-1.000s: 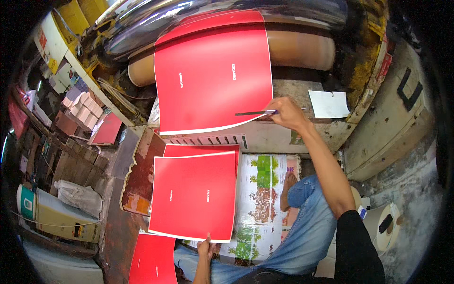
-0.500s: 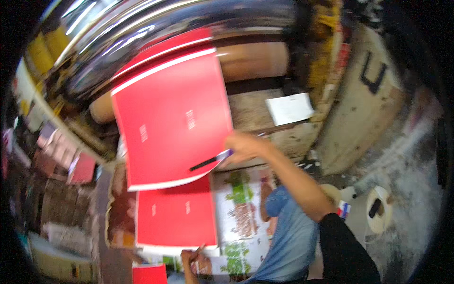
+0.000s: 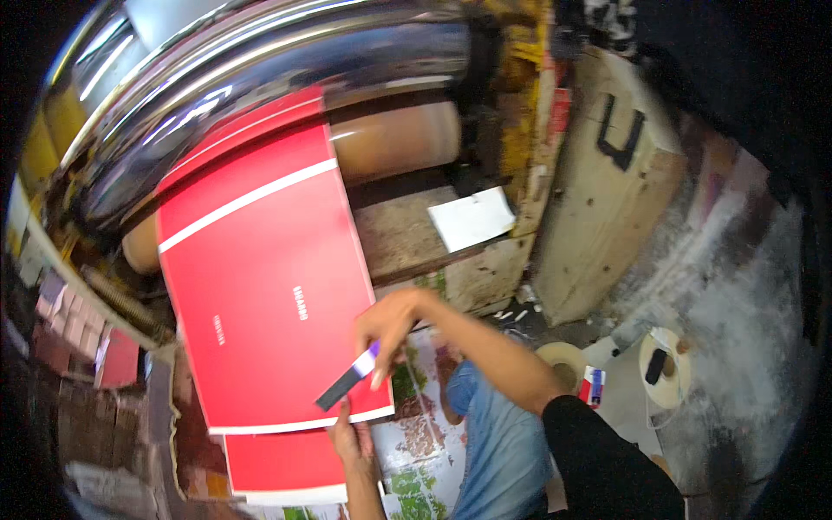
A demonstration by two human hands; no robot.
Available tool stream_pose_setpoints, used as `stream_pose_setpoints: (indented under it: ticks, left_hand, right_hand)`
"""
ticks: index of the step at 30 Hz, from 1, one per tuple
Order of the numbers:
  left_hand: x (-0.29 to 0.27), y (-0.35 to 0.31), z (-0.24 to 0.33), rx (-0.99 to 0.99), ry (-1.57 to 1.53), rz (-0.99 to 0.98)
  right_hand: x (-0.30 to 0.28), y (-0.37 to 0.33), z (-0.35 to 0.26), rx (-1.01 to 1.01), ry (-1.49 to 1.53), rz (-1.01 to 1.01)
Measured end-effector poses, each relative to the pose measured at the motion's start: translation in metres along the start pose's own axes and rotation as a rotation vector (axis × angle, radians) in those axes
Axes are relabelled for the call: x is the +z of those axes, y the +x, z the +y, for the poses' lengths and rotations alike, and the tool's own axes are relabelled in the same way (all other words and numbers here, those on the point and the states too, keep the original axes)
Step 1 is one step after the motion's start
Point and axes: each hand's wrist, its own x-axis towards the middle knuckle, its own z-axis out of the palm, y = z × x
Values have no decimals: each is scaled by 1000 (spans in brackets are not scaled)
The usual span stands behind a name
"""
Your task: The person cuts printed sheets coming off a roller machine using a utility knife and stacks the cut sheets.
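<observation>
A long red sheet (image 3: pixel 260 260) with white bands and small white print hangs from the rollers toward me. My right hand (image 3: pixel 394 325) is over its right edge, fingers closed around a flat, dark, blade-like tool (image 3: pixel 344 387) with a purple-and-white end. The tool slants down-left across the sheet's lower part. At the white bottom edge, my left hand (image 3: pixel 354 442) pinches the sheet, a finger or thumb showing on top, close to the tool's tip. Another red sheet (image 3: pixel 286 464) lies below, partly covered by the hanging one.
A shiny metal roller (image 3: pixel 286 74) and a brown roller (image 3: pixel 399 139) cross the machine ahead. White paper (image 3: pixel 472 218) lies on the ledge right of the sheet. A pale panel (image 3: pixel 598 191) stands farther right. Tape-like rolls (image 3: pixel 680 386) sit on the floor by my right arm.
The hanging sheet now reaches lower, with more red above its white band. My left hand has moved up from the lower sheet to the hanging sheet's edge. My right hand has come down with the tool.
</observation>
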Motion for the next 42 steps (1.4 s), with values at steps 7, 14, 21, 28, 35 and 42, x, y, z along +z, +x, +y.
stream_pose_setpoints:
  ticks: [7, 14, 21, 28, 35, 42]
  left_hand:
    - [-7, -51, 1, -128, -125, -10]
    - [-39, -82, -1, -141, -102, 52]
    - [-52, -114, 9, -185, -77, 102]
    - [-81, -141, 10, -124, -16, 78]
    - [-199, -185, 5, -208, -68, 116]
    - [-213, -212, 51, -242, 180, 365]
  right_hand:
    - [-30, -60, 47, 59, 445, 1008]
    - [-60, -28, 85, 22, 437, 1615]
    - [-61, -17, 87, 74, 370, 1597]
    - [-28, -18, 79, 177, 197, 1300]
    - [-44, 2, 85, 170, 480, 1715]
    - [-43, 19, 84, 14, 627, 1494]
